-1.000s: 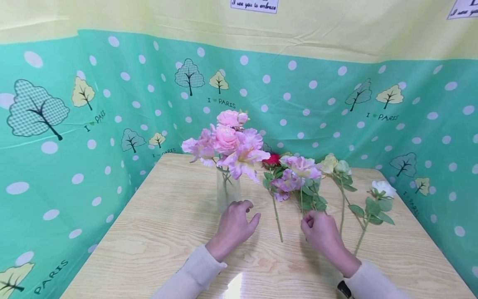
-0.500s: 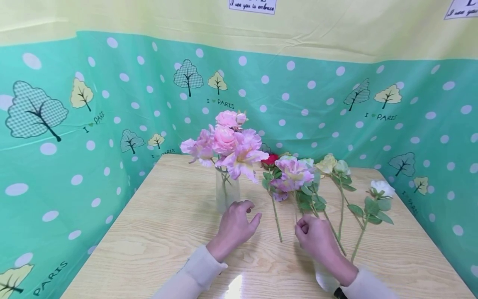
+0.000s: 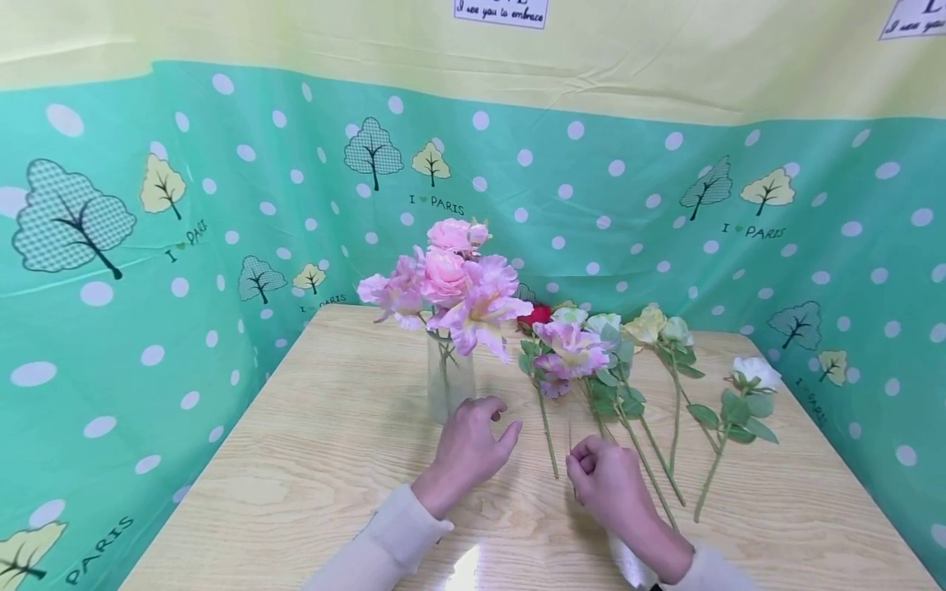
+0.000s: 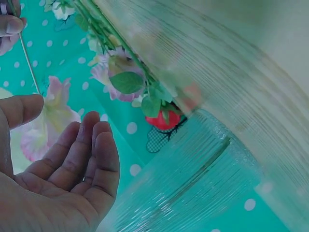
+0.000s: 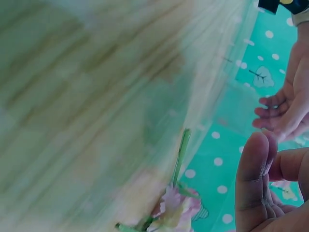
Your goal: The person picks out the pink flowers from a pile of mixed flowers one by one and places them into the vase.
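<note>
My right hand (image 3: 609, 484) pinches the thin stem of a pink-purple lily (image 3: 572, 351), whose bloom points toward the back of the table. In the left wrist view the fingertips of that hand (image 4: 8, 26) close on the stem (image 4: 30, 65). My left hand (image 3: 469, 443) holds nothing; its fingers bend loosely, thumb apart, near the foot of a clear vase (image 3: 449, 382). Ribbed glass shows on the vase (image 4: 193, 174) in the left wrist view, with a stem inside. Pink roses (image 3: 446, 275) and pink-purple lilies (image 3: 484, 308) stand in it.
Right of the vase lie several loose stems: a red rose (image 3: 535, 315), pale green and cream blooms (image 3: 646, 324), and a white rose (image 3: 755, 373) at the far right. A green dotted curtain (image 3: 562, 205) hangs behind the wooden table (image 3: 296, 460).
My right hand has moved left and a little toward me, carrying the lily away from the loose stems, and more of these show now. The left hand has barely moved.
</note>
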Motion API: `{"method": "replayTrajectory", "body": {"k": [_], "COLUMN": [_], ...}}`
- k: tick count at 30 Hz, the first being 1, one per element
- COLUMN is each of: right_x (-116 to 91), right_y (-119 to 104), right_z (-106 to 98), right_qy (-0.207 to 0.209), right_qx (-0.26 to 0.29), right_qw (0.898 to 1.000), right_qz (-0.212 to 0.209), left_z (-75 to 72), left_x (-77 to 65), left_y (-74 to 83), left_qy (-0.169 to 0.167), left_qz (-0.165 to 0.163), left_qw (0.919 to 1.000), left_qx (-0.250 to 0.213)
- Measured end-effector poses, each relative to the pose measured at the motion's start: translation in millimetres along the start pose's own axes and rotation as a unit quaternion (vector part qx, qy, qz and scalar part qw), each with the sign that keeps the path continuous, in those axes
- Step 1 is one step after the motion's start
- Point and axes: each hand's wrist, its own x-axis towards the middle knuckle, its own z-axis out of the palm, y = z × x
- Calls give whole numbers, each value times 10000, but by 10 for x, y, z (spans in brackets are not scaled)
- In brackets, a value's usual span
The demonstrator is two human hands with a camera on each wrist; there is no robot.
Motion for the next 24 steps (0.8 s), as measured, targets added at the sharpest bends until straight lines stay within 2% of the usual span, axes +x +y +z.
{"method": "replayTrajectory", "body": {"k": [13, 19, 24], "right_x": [-107, -136, -162], "right_y": [-150, -198, -221], "right_z": [125, 152, 188], "right_qy": [-222, -246, -313], "right_qx": [539, 723, 821], "right_qw": [9982, 9969, 9961], "right_qz": [153, 175, 75], "left_z": [20, 66, 92], "left_x": [23, 54, 78], "left_y": [66, 111, 182], "left_qy": [105, 132, 79], "left_qz": [266, 421, 403], "left_qw": [9996, 9986, 9982], "left_qx": [-89, -276, -439]}}
